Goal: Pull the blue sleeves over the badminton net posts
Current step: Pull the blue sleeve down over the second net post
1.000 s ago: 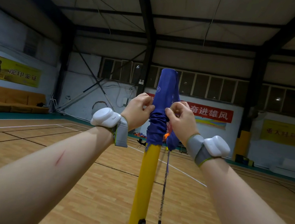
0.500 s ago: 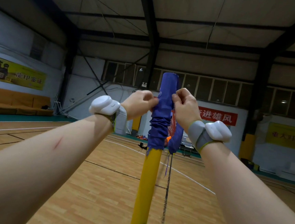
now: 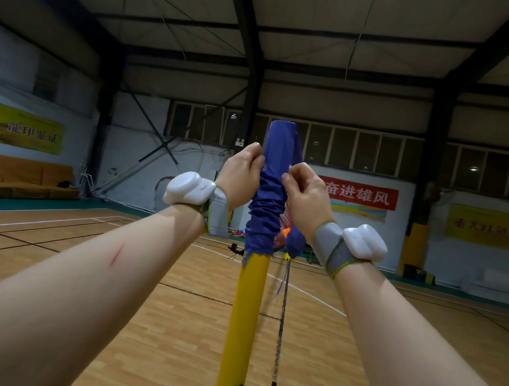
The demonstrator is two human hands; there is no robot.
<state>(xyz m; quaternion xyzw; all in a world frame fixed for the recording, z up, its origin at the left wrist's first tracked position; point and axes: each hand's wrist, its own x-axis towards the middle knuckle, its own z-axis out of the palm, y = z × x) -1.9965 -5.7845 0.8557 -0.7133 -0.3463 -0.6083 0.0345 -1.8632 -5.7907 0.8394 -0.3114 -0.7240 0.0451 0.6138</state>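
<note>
Hidden under one bunched blue sleeve (image 3: 269, 200): top of one yellow post (image 3: 247, 315), base cut off. Left hand (image 3: 242, 176), right hand (image 3: 307, 194): both grips seemingly pinching it.

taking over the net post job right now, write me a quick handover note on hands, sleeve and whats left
Left hand: pinches the blue sleeve on its left side, near the top.
Right hand: pinches the same sleeve on its right side, at about the same height.
Things: the sleeve sits over the top of the yellow post, smooth above the hands and bunched in folds below them; its lower hem ends a little below wrist level.
Done: the sleeve is started over the post's top.
Left: most of the post below the hem is bare, so work the bunched fabric down. Other posts are not shown to be sleeved.
</note>
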